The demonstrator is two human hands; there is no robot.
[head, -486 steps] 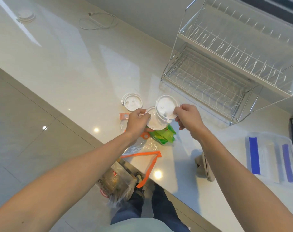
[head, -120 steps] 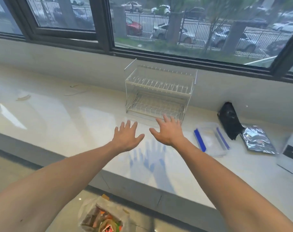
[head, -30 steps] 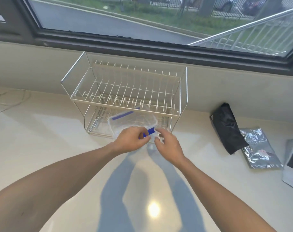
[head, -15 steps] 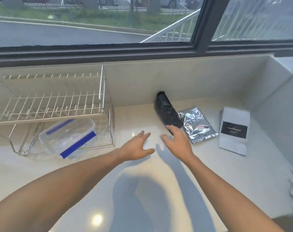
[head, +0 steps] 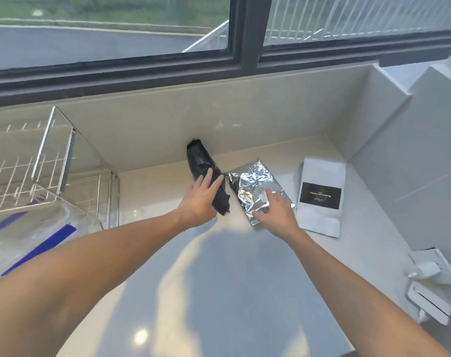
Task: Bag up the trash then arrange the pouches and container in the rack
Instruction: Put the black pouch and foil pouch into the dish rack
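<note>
Reaching for two pouches at once, one per hand. Left hand [head: 200, 199] laid over the near end of the black pouch [head: 205, 173], fingers straight and spread, resting on it rather than wrapped round it; no grip yet. Right hand [head: 275, 211] flat on the near part of the silver foil pouch [head: 252, 188], fingers likewise extended and loose, pressing lightly on the crinkled foil. Both hands apart, neither clamped on anything.

Black pouch lying slantwise on the table [head: 219, 279], far end up against the back wall below the window [head: 116, 34], near end just beside the foil pouch's corner. White pouch [head: 322, 194] with a dark label flat to the right, untouched, probably left for a later trip. Three pouches side by side, within easy reach of both arms, hence the two-handed approach.

Wire rack [head: 54, 163] at the left, well apart from the pouches. Clear container [head: 39, 233] with blue clips already sitting in the lower tier, so that part looks settled. No trash or bag in view.

Next likely need: curling fingers under each pouch's edge, since flat pouches on a smooth top give little to pinch; foil liable to slide or crumple. White fittings [head: 430, 287] at the right edge, not part of this.
</note>
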